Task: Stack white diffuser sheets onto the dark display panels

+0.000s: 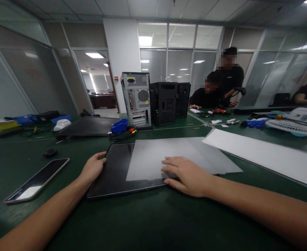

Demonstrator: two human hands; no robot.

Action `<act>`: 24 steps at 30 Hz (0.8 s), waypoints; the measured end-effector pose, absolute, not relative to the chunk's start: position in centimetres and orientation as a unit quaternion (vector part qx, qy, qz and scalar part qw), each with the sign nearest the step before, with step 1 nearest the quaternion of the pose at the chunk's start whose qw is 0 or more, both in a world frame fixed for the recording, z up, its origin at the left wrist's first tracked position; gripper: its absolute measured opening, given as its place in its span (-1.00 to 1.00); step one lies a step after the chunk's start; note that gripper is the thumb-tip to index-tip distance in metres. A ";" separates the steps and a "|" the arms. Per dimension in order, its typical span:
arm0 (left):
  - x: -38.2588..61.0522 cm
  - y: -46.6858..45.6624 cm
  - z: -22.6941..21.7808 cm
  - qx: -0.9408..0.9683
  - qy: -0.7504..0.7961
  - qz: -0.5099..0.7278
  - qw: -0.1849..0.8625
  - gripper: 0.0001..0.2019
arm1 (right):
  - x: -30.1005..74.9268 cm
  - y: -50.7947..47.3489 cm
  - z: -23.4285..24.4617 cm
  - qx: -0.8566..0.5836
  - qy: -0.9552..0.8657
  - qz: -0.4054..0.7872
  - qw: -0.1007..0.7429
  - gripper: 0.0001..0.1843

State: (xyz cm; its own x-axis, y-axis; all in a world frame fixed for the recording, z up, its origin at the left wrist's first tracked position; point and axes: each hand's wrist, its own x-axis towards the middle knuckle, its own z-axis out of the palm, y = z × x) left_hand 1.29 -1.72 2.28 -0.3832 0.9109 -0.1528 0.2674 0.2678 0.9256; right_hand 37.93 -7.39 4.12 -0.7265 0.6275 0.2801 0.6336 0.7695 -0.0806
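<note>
A flat black panel (115, 172) lies on the green table (148, 223) in front of me. A thin grey translucent sheet (174, 153) lies partly over the panel and runs off it to the right. My left hand (92, 168) grips the panel's left edge, fingers curled over it. My right hand (186, 174) rests flat on the sheet at the panel's near right corner, fingers stretched out and pressing down.
A smartphone (37, 181) lies at the left. A white sheet (268, 157) stretches to the right. Three computer towers (155, 101) stand behind, with a blue tool (119, 126) and another dark panel (89, 126). Two people (221, 87) work at the far side among tools.
</note>
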 end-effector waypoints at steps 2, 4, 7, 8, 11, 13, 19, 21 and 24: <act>1.3 -1.8 2.4 0.418 0.710 0.438 0.360 -0.42 | 38.5 -7.3 4.1 -0.355 -0.922 -0.025 0.154 -0.47; 1.3 -1.9 2.4 0.427 0.719 0.433 0.335 -0.44 | 39.5 -6.8 4.2 -0.388 -0.909 -0.043 0.149 -0.47; 1.0 -1.8 2.3 0.445 0.730 0.430 0.291 -0.48 | 41.5 -5.8 3.9 -0.432 -0.889 -0.060 0.140 -0.47; 0.9 -1.8 2.2 0.450 0.731 0.428 0.283 -0.48 | 42.1 -5.6 3.7 -0.445 -0.883 -0.062 0.137 -0.47; 0.9 -1.9 2.3 0.454 0.728 0.415 0.304 -0.41 | 43.5 -5.5 3.1 -0.474 -0.869 -0.046 0.136 -0.46; 1.0 -2.1 2.4 0.452 0.722 0.408 0.327 -0.36 | 43.9 -5.7 2.9 -0.477 -0.867 -0.011 0.143 -0.44; 1.1 -2.2 2.5 0.456 0.731 0.401 0.312 -0.29 | 43.7 -6.8 3.3 -0.419 -0.885 0.111 0.172 -0.41; 1.0 -2.1 2.4 0.462 0.740 0.392 0.291 -0.28 | 43.8 -6.6 3.2 -0.433 -0.881 0.077 0.175 -0.40; 0.8 -2.0 2.4 0.472 0.744 0.380 0.281 -0.26 | 44.1 -6.1 2.7 -0.459 -0.872 0.024 0.169 -0.42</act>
State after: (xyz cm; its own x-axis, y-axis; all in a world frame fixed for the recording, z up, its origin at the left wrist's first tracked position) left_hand 0.83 -1.97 2.37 -0.3959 0.9164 -0.0593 0.4900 0.2655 0.8303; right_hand 44.05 -6.09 2.75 -0.5211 0.8084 0.2737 0.7924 0.5774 -0.1968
